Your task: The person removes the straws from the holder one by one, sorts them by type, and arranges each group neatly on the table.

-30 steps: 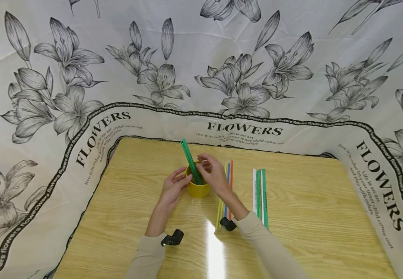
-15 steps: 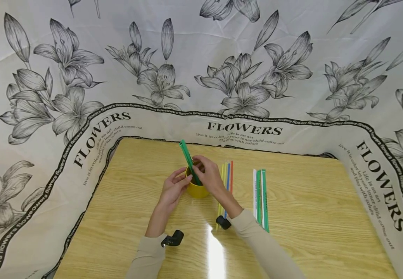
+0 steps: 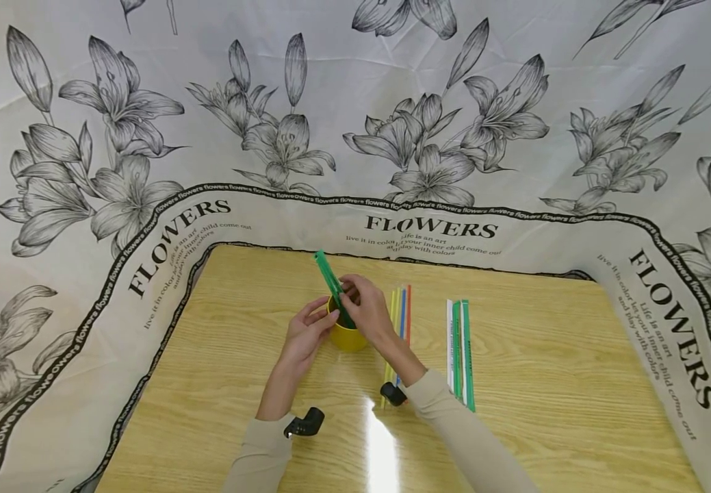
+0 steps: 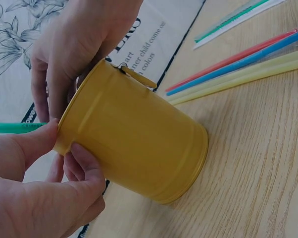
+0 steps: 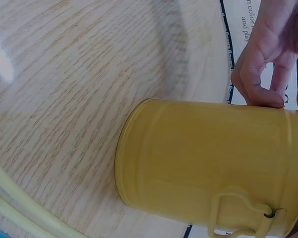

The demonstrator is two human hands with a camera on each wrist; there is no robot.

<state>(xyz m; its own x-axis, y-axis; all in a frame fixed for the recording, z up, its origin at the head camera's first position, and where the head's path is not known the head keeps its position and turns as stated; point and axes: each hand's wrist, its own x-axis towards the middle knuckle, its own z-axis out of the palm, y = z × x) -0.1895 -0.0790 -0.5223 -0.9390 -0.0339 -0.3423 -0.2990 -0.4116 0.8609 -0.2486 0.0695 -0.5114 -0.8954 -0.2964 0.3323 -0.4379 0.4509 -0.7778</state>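
Observation:
A small yellow metal bucket (image 3: 347,339) with a side handle (image 5: 233,208) stands on the table. Green paper-wrapped straws (image 3: 326,270) lean out of it toward the upper left. My left hand (image 3: 303,341) holds the bucket at its left rim; the left wrist view shows the thumb at the rim and curled fingers against the wall. Over the mouth of the bucket, my right hand (image 3: 369,309) pinches the green straws, its fingertips partly hidden. The straws' lower ends are hidden inside the bucket. One green end (image 4: 15,127) shows beyond the rim in the left wrist view.
Right of the bucket lie yellow, blue and red straws (image 3: 408,308), partly under my right forearm. Farther right are several wrapped straws (image 3: 457,349), white and green. A floral cloth (image 3: 417,233) hangs around the wooden table (image 3: 552,356).
My right hand has moved left onto the green straws and now pinches them. Their top ends have shifted slightly left and lower. The left hand and the bucket have stayed in place.

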